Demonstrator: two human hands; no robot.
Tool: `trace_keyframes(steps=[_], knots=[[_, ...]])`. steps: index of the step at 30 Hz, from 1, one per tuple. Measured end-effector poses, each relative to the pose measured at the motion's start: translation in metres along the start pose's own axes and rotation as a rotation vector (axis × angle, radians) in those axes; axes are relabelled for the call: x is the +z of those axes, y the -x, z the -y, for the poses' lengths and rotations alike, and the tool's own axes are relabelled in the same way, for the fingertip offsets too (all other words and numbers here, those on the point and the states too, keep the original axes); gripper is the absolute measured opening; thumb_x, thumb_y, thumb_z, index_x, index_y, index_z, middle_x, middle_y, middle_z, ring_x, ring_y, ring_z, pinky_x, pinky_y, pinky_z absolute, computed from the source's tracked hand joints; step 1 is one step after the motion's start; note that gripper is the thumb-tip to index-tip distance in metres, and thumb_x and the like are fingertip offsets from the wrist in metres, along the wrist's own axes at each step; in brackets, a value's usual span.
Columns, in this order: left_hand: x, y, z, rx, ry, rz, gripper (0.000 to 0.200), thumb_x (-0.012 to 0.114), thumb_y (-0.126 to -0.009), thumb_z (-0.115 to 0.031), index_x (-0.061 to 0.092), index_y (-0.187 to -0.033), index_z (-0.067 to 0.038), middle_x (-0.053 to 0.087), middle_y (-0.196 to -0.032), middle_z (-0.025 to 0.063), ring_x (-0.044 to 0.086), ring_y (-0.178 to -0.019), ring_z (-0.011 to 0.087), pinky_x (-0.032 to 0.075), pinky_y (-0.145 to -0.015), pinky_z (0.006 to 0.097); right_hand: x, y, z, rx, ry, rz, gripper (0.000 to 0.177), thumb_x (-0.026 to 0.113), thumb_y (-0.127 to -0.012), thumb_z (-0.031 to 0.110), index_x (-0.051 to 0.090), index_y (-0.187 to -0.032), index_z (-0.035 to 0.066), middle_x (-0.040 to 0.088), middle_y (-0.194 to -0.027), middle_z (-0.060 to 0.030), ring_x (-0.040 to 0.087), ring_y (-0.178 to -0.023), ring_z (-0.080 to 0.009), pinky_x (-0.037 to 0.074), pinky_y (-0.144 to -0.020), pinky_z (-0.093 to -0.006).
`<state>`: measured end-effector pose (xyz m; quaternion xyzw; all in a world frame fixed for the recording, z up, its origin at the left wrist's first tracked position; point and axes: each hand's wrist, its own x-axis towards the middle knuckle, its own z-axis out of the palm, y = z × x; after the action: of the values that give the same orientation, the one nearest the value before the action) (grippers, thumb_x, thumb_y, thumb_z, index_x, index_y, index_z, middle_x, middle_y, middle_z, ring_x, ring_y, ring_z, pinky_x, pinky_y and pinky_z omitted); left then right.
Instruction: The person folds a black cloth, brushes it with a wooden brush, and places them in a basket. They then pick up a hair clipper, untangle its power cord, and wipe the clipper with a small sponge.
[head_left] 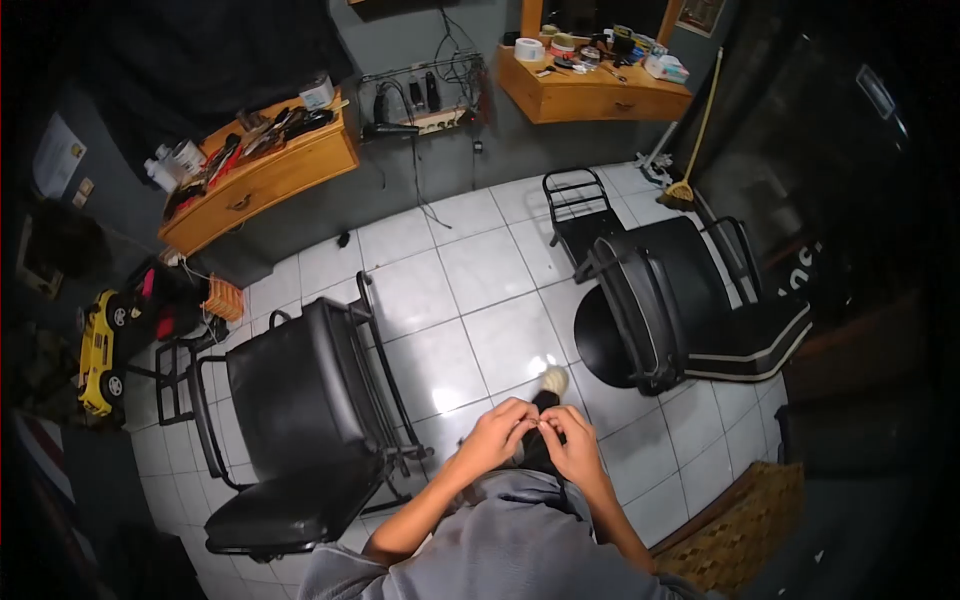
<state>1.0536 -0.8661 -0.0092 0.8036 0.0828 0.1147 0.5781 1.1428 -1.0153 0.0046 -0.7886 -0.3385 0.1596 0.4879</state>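
My left hand (497,434) and my right hand (570,441) meet in front of my body, low in the middle of the head view. Both are closed, with thumbs and fingertips pinched together almost touching each other. Whatever sits between the fingertips is too small to make out. Below them is my grey shirt (480,545). A light-coloured shoe (555,380) shows just beyond the hands on the tiled floor (487,268).
Black barber chairs stand to the left (280,395) and right (665,280). Wooden wall counters at left (260,185) and back right (610,98) bear tools and bottles. A broom (678,193) leans by the dark glass; a yellow toy car (100,355) is far left.
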Motion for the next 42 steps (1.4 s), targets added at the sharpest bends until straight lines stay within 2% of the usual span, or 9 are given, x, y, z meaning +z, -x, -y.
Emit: trace_keyframes(steps=[5, 9, 16, 19, 22, 29, 33, 36, 42], knots=[[-0.027, -0.124, 0.033, -0.079, -0.040, -0.099, 0.013, 0.062, -0.089, -0.005, 0.060, -0.101, 0.000, 0.063, -0.093, 0.0137, 0.064, -0.085, 0.0276, 0.050, -0.076, 0.0339, -0.016, -0.145, -0.039, -0.147, -0.042, 0.057, 0.011, 0.066, -0.085, 0.000, 0.063, -0.095, -0.001, 0.060, -0.092, -0.0101, 0.062, -0.072, -0.0212, 0.050, -0.064, -0.0301], [-0.049, -0.229, 0.052, -0.082, -0.110, -0.200, 0.013, 0.063, -0.089, -0.004, 0.060, -0.101, 0.001, 0.063, -0.092, 0.0141, 0.064, -0.083, 0.0276, 0.051, -0.073, 0.0339, -0.028, -0.263, -0.065, -0.165, -0.065, 0.122, 0.011, 0.063, -0.085, 0.003, 0.060, -0.095, 0.000, 0.064, -0.101, -0.0161, 0.063, -0.089, -0.0342, 0.050, -0.077, -0.0398], [-0.128, -0.403, 0.051, -0.137, -0.202, -0.366, 0.010, 0.062, -0.087, 0.002, 0.061, -0.097, 0.002, 0.063, -0.091, 0.0138, 0.064, -0.081, 0.0243, 0.051, -0.071, 0.0302, -0.029, -0.464, -0.077, -0.272, -0.142, 0.137, 0.012, 0.061, -0.087, 0.005, 0.057, -0.098, 0.002, 0.066, -0.108, -0.0208, 0.064, -0.098, -0.0397, 0.052, -0.080, -0.0405], [-0.163, -0.471, 0.078, -0.122, -0.144, -0.432, 0.010, 0.061, -0.089, 0.002, 0.060, -0.099, 0.003, 0.063, -0.091, 0.0115, 0.063, -0.080, 0.0173, 0.052, -0.072, 0.0280, -0.017, -0.558, -0.085, -0.414, -0.148, 0.116, 0.013, 0.061, -0.089, 0.007, 0.057, -0.100, 0.002, 0.066, -0.109, -0.0213, 0.064, -0.097, -0.0388, 0.052, -0.078, -0.0391], [-0.203, -0.539, 0.123, -0.128, -0.019, -0.488, 0.010, 0.060, -0.091, 0.000, 0.058, -0.100, 0.003, 0.063, -0.092, 0.0104, 0.062, -0.084, 0.0142, 0.052, -0.075, 0.0270, 0.008, -0.644, -0.102, -0.261, -0.248, 0.224, 0.013, 0.060, -0.090, 0.008, 0.055, -0.101, 0.001, 0.066, -0.097, -0.0209, 0.067, -0.085, -0.0367, 0.053, -0.071, -0.0382], [-0.305, -0.698, 0.228, -0.116, 0.090, -0.500, 0.009, 0.057, -0.094, -0.004, 0.058, -0.101, 0.002, 0.062, -0.090, 0.0038, 0.059, -0.083, 0.0096, 0.051, -0.071, 0.0250, 0.070, -0.832, -0.103, -0.152, -0.180, 0.053, 0.012, 0.059, -0.092, 0.010, 0.054, -0.099, 0.001, 0.065, -0.087, -0.0173, 0.065, -0.069, -0.0343, 0.050, -0.058, -0.0378], [-0.355, -0.781, 0.259, -0.137, 0.162, -0.461, 0.009, 0.057, -0.095, -0.005, 0.058, -0.102, 0.000, 0.061, -0.089, 0.0020, 0.057, -0.077, 0.0087, 0.050, -0.069, 0.0248, 0.095, -0.922, -0.114, -0.093, -0.133, -0.023, 0.013, 0.060, -0.091, 0.012, 0.056, -0.098, 0.001, 0.066, -0.087, -0.0178, 0.066, -0.073, -0.0347, 0.052, -0.063, -0.0398], [-0.379, -0.837, 0.290, -0.243, 0.350, -0.420, 0.009, 0.056, -0.096, -0.007, 0.058, -0.101, 0.000, 0.063, -0.084, 0.0041, 0.059, -0.074, 0.0097, 0.050, -0.065, 0.0266, 0.112, -0.986, -0.132, -0.209, -0.071, -0.163, 0.013, 0.060, -0.093, 0.014, 0.059, -0.094, 0.001, 0.066, -0.080, -0.0139, 0.070, -0.075, -0.0267, 0.054, -0.062, -0.0336], [-0.416, -0.930, 0.337, -0.302, 0.251, -0.506, 0.006, 0.059, -0.093, -0.006, 0.061, -0.097, -0.003, 0.063, -0.083, 0.0016, 0.058, -0.073, 0.0085, 0.049, -0.066, 0.0249, 0.133, -1.093, -0.164, -0.030, -0.040, -0.101, 0.010, 0.063, -0.090, 0.014, 0.063, -0.091, 0.004, 0.067, -0.076, -0.0112, 0.069, -0.069, -0.0231, 0.055, -0.059, -0.0343]])
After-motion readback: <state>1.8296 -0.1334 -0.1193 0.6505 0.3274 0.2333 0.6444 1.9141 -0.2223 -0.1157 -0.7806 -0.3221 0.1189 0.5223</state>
